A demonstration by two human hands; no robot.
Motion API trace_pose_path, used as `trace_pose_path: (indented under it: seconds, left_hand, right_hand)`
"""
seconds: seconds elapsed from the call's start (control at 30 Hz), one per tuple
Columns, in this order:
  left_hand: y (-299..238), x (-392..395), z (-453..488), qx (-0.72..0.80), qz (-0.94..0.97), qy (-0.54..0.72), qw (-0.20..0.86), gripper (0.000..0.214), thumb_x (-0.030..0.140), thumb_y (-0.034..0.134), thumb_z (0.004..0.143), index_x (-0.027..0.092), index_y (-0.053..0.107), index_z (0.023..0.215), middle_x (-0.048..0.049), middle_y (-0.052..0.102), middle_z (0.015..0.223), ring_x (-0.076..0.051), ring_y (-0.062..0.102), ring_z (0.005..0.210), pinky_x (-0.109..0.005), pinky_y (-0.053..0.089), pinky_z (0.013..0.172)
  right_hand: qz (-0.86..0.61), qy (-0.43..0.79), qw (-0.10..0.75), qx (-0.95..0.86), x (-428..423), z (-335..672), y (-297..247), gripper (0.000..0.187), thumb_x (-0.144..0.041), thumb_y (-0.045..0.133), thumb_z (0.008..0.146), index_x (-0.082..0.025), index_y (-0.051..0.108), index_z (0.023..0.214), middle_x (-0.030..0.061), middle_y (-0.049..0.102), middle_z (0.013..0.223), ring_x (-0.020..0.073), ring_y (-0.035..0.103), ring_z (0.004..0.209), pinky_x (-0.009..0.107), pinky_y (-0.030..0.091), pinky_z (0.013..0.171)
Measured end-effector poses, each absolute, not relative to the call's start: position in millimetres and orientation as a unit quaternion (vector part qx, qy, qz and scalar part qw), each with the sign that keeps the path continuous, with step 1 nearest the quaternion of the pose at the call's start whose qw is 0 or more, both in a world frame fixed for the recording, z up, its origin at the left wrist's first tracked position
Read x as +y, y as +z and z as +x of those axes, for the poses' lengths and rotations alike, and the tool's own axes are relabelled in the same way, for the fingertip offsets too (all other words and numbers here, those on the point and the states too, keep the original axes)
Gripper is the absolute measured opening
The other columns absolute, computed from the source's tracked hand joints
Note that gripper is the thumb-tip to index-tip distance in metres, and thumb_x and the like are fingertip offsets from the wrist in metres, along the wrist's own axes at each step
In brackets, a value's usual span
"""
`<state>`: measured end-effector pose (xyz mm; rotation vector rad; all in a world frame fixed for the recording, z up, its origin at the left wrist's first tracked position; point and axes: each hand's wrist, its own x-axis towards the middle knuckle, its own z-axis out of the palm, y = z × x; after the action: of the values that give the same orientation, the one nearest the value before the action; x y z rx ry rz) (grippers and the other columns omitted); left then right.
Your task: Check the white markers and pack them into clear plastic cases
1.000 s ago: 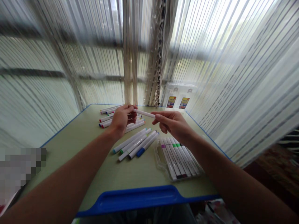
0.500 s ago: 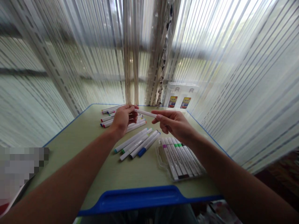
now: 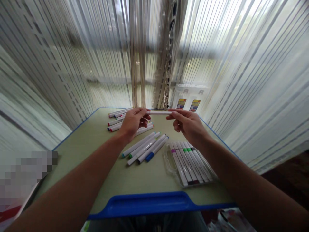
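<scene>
A white marker [image 3: 159, 113] is held level above the far part of the table, one end in each hand. My left hand [image 3: 135, 120] pinches its left end between thumb and fingers. On the right end, my right hand [image 3: 187, 122] closes with thumb and index finger, the other fingers curled. Below and between the hands lies a loose group of white markers [image 3: 146, 146] with coloured ends. Under my right forearm sits a clear plastic case [image 3: 168, 162] holding a row of markers [image 3: 187, 166]. More markers [image 3: 116, 124] lie beside and partly behind my left hand.
The pale green table [image 3: 145, 180] has a blue rim and a blue front tray [image 3: 147, 204]. A clear package [image 3: 190, 93] with two yellow labels stands at the far right edge. String curtains [image 3: 108, 48] hang around the table. A pixelated object [image 3: 21, 180] is at the left.
The marker has gone from slanting down to the right to nearly level. My right hand has risen slightly, and the whole view has shifted a little.
</scene>
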<state>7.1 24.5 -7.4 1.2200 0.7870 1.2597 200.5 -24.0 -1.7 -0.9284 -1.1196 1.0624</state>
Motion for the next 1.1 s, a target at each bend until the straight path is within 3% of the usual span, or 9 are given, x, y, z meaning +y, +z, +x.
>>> trace_pose_path:
  seconds: [0.37,0.77,1.1]
  left_hand:
    - [-3.8,17.6,7.7,0.276,0.541,0.491,0.625,0.022,0.015,0.052,0.093,0.007,0.070,0.100,-0.0120,0.073,0.080,-0.011,0.059,0.049,-0.026,0.047,0.053]
    - [-5.9,19.6,6.4,0.277,0.562,0.490,0.605,0.022,0.015,0.054,0.090,0.008,0.072,0.100,-0.0104,0.074,0.079,-0.010,0.058,0.050,-0.025,0.047,0.054]
    - [-12.0,23.5,5.7,0.295,0.581,0.488,0.581,0.018,0.021,0.069,0.082,0.009,0.074,0.095,-0.0092,0.074,0.077,-0.008,0.056,0.052,-0.023,0.045,0.054]
  right_hand:
    - [-0.433,0.475,0.655,-0.397,-18.9,205.3,-1.1,0.007,-0.021,0.066,0.087,-0.014,0.068,0.086,0.0032,0.069,0.070,0.0050,0.042,0.041,0.021,0.030,0.040]
    - [-0.431,0.469,0.660,-0.398,-18.8,206.1,-0.7,0.010,-0.022,0.065,0.089,-0.013,0.068,0.084,0.0040,0.069,0.071,0.0045,0.042,0.042,0.021,0.029,0.039]
    - [-0.439,0.425,0.653,-0.448,-19.5,203.1,-1.0,0.020,-0.033,0.072,0.085,-0.013,0.068,0.083,0.0034,0.069,0.069,0.0039,0.041,0.038,0.021,0.030,0.035]
